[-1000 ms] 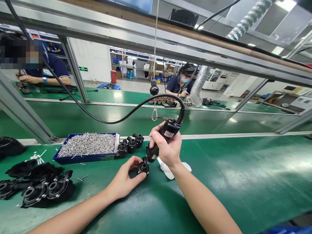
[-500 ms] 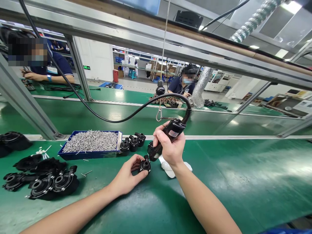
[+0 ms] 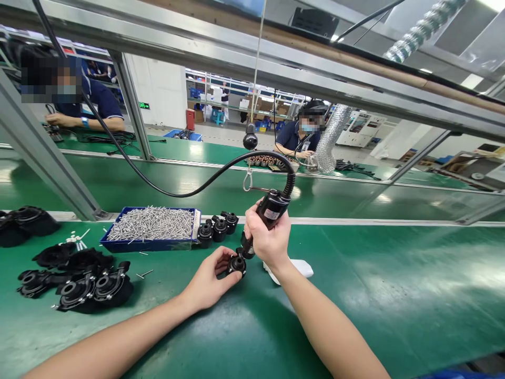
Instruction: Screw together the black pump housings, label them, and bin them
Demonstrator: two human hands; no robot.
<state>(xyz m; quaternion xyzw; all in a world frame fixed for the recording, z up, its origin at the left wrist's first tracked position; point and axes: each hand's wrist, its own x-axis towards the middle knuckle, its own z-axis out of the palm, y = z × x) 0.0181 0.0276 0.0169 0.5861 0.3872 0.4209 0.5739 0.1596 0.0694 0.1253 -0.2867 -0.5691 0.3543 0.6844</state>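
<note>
Head: left hand (image 3: 215,279) clamped around small black housing (image 3: 237,265) on green bench (image 3: 189,337) | right hand (image 3: 270,237) wrapped around black power driver (image 3: 272,208), tilted, lower end beside housing | screw-filled blue tray (image 3: 152,245) beyond left hand

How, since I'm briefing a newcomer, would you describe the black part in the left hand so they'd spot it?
On the green bench, find the blue tray heaped with metal pieces, and the three small black parts at its right end. Nearer the camera is the left hand. The round black part between its fingers is the one: unlike those three, it is held.
</note>
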